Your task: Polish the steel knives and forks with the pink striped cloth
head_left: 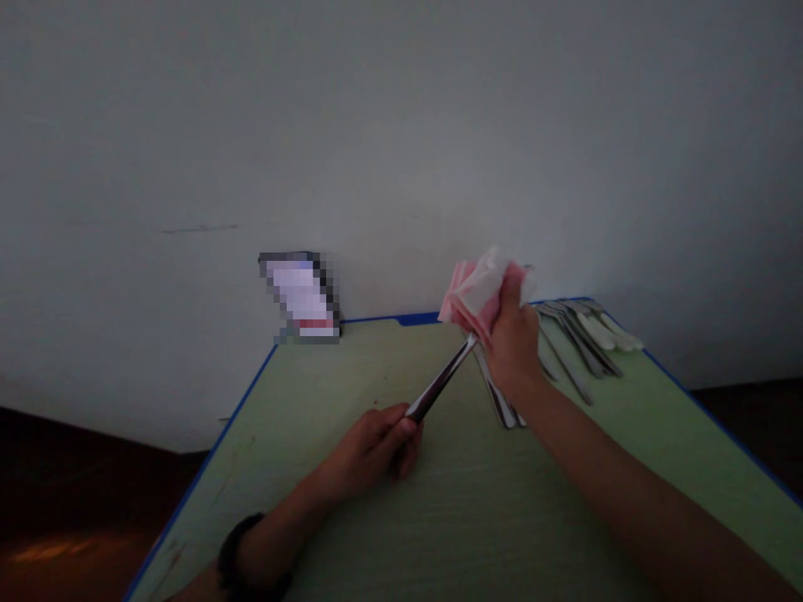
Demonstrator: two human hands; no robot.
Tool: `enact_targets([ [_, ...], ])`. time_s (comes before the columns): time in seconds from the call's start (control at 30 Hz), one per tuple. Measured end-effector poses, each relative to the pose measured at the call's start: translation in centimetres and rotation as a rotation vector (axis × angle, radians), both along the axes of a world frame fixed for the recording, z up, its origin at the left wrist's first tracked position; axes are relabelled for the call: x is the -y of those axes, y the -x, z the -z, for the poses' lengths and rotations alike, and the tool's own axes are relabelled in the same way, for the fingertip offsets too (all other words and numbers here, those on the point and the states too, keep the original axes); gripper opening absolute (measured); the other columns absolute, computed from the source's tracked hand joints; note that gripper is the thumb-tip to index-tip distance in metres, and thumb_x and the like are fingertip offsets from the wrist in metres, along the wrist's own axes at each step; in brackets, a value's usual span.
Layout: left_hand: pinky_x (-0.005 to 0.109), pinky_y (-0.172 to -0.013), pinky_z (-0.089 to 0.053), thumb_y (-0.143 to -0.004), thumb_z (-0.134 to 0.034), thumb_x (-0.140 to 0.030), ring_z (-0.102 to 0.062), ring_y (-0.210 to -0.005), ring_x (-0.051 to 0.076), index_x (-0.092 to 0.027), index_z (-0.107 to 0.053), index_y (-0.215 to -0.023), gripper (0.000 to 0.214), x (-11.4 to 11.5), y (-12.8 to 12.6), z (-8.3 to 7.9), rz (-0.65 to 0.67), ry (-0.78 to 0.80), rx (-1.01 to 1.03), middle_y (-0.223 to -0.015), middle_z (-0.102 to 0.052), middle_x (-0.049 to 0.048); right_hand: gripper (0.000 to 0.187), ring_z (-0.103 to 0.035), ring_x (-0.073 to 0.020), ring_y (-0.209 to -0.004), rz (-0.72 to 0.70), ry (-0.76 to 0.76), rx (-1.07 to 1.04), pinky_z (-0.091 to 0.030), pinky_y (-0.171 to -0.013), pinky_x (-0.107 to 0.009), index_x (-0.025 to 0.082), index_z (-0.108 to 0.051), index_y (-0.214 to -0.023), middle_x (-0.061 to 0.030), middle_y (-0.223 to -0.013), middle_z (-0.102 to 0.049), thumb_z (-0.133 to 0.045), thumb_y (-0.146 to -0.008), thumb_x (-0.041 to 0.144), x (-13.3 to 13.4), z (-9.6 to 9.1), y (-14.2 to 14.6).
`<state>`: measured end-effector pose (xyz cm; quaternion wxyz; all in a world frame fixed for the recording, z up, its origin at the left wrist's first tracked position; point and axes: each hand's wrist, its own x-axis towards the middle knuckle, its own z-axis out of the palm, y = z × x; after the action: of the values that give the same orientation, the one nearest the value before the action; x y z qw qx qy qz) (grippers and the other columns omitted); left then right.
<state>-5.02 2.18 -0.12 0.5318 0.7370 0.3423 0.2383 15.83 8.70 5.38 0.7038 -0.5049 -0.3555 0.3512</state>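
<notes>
My left hand [380, 443] is closed round the lower end of a shiny metal utensil [444, 378], which slants up and away to the right. Its far end disappears into a folded pink and white cloth [475, 293], so I cannot tell whether it is a spoon, a fork or something else. My right hand [515, 344] grips this cloth around the hidden end, above the table's far side. Below my right wrist, a couple of metal handles [495, 393] lie on the table, partly covered by the hand and arm.
On the green, blue-edged table [351, 376], several pieces of metal cutlery [577, 339] lie at the far right, beside white utensils [599, 329]. A phone [301, 293], blurred out, leans on the wall [401, 150] at the far left corner.
</notes>
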Motion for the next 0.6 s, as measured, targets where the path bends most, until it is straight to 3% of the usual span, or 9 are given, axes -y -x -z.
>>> enact_targets([
  [0.1, 0.019, -0.048, -0.036, -0.093, -0.033, -0.048, -0.045, -0.045, 0.008, -0.015, -0.051, -0.070, 0.044, 0.0, -0.1, 0.2, -0.012, -0.035, 0.011, -0.051, -0.051, -0.0024, 0.056, -0.040, -0.0098, -0.049, 0.062, 0.035, 0.110, -0.030, -0.044, -0.023, 0.017, -0.053, -0.060, 0.0010, -0.053, -0.048, -0.039, -0.080, 0.068, 1.0, 0.3, 1.3],
  [0.23, 0.018, -0.043, -0.032, -0.088, -0.042, -0.053, -0.043, -0.042, 0.008, -0.015, -0.054, -0.072, 0.043, 0.1, -0.3, 0.1, -0.041, -0.055, -0.012, -0.049, -0.051, -0.0032, 0.052, -0.038, -0.0094, -0.049, -0.040, 0.024, 0.192, -0.029, -0.044, -0.023, 0.018, -0.050, -0.060, 0.0022, -0.052, -0.045, -0.038, -0.084, 0.061, 2.5, 0.6, 2.9],
  [0.33, 0.018, -0.043, -0.032, -0.085, -0.044, -0.055, -0.043, -0.041, 0.008, -0.015, -0.052, -0.061, 0.047, 0.2, -0.4, -0.1, -0.069, -0.087, -0.051, -0.046, -0.050, -0.0027, 0.049, -0.036, -0.0091, -0.048, -0.100, 0.006, 0.191, -0.028, -0.043, -0.022, 0.019, -0.048, -0.060, 0.0035, -0.051, -0.042, -0.038, -0.085, 0.060, 3.3, 0.7, 3.7],
  [0.6, 0.019, -0.041, -0.027, -0.084, -0.039, -0.060, -0.040, -0.038, 0.008, -0.016, -0.051, -0.052, 0.056, 0.3, -0.6, -0.2, -0.203, -0.125, -0.121, -0.042, -0.048, -0.0021, 0.047, -0.040, -0.0103, -0.051, -0.120, 0.068, 0.259, -0.029, -0.045, -0.023, 0.019, -0.049, -0.063, 0.0020, -0.054, -0.046, -0.038, -0.086, 0.058, 4.2, 1.5, 4.9],
])
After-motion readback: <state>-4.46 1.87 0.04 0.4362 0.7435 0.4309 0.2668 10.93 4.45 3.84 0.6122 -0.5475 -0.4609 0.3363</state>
